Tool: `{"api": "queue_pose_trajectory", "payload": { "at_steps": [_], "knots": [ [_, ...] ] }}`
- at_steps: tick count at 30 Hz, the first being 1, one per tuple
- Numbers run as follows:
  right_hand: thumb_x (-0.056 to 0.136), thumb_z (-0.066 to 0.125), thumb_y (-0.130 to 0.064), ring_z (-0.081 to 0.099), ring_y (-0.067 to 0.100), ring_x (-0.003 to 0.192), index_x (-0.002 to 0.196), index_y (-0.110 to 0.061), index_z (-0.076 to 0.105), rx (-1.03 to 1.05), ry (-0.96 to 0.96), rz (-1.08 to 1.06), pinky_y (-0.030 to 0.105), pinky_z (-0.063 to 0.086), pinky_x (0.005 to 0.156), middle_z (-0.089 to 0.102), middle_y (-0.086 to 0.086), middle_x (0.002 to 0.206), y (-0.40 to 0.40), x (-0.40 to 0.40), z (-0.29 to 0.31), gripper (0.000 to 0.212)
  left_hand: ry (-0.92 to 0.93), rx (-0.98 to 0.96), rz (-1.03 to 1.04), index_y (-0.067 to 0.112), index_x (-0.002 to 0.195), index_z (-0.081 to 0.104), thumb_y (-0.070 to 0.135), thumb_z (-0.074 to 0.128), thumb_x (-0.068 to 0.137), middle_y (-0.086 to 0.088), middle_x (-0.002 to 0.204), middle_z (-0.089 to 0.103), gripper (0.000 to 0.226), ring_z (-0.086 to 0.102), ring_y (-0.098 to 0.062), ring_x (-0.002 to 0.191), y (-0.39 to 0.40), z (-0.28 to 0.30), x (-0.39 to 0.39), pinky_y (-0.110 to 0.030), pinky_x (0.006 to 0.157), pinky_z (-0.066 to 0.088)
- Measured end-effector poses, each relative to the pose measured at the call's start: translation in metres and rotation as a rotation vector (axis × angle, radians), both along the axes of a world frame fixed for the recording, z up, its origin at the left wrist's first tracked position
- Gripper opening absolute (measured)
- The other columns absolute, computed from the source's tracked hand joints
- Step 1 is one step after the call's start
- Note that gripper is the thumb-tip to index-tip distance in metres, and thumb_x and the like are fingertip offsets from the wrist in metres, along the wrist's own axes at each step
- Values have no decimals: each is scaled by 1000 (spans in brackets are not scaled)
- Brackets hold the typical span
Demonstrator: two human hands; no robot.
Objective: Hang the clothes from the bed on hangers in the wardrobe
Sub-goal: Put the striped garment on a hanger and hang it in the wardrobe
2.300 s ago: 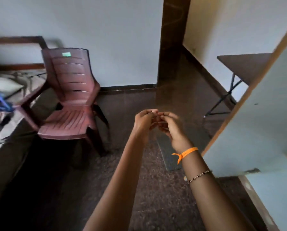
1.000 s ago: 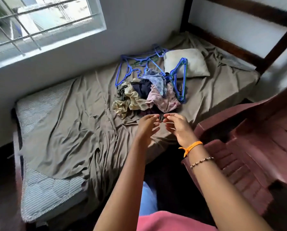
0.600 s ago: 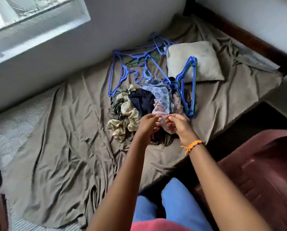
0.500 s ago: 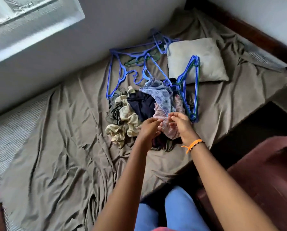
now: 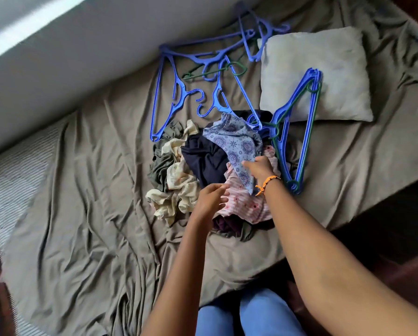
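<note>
Several garments lie tangled in one heap (image 5: 210, 175) on the bed (image 5: 82, 214), and that tangle is the main hazard. The right hand (image 5: 259, 167) pinches the blue patterned cloth (image 5: 237, 144) at its near edge, fingers curled round the fabric, while the left hand (image 5: 211, 196) hovers with fingers loosely spread just above the pink striped garment (image 5: 242, 204), holding nothing. Lifting the patterned piece could drag the dark navy garment (image 5: 205, 161) along with it, since the two overlap. A blue hanger (image 5: 297, 132) lies across the right side of the heap, its hook end close to the patterned cloth, so it may snag and get pulled off the pillow (image 5: 317, 76). More blue hangers (image 5: 198, 86) sprawl interlocked on the far side, and taking one may lift others. The heap also sits near the bed's edge, so loosened pieces might slide to the floor.
</note>
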State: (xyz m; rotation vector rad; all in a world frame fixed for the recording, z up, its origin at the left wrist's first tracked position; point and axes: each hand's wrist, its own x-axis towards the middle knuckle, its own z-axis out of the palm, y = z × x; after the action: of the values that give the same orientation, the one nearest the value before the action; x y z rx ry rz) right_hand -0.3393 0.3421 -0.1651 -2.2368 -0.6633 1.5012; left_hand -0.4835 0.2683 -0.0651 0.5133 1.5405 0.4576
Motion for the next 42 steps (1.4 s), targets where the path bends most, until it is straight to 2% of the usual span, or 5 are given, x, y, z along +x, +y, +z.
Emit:
{"api": "queue_pose_trajectory", "payload": {
  "at_steps": [4,16,30,35,42],
  "knots": [
    [75,75,-24,52,34,115,118,-3,49,-69,-138,80,42,47,94,55,17,123,2,-1,-11,55,0,-18,1,16,86,59,14,53,95,3,72,54,11,47,-6,60,10,-3,5,-16,59,37],
    [82,48,12,51,13,66,76,-23,68,353,520,500,22,44,59,62,1,71,-41,-32,130,40,-458,13,254,13,104,63,53,29,96,-9,101,66,54,64,-22,90,20,22,-1,-39,93,44],
    [79,40,3,58,28,80,93,-21,57,821,-317,517,43,47,67,63,3,87,-77,-29,216,32,-410,195,285,-6,97,51,3,40,95,-23,100,57,14,67,-22,73,10,105,-24,-28,56,57],
    [87,46,-1,60,11,86,95,-12,64,1089,-306,616,36,49,80,65,-1,88,-30,-17,299,23,109,908,-48,35,143,24,57,78,52,-2,145,34,108,40,-23,133,38,150,-56,-38,107,39],
    [71,80,-14,54,-1,74,95,-11,65,987,-355,931,13,40,66,64,-2,84,-10,-12,408,28,-72,1147,-240,18,71,60,18,65,69,16,59,55,6,47,2,58,86,223,-60,-17,57,42]
  ]
}}
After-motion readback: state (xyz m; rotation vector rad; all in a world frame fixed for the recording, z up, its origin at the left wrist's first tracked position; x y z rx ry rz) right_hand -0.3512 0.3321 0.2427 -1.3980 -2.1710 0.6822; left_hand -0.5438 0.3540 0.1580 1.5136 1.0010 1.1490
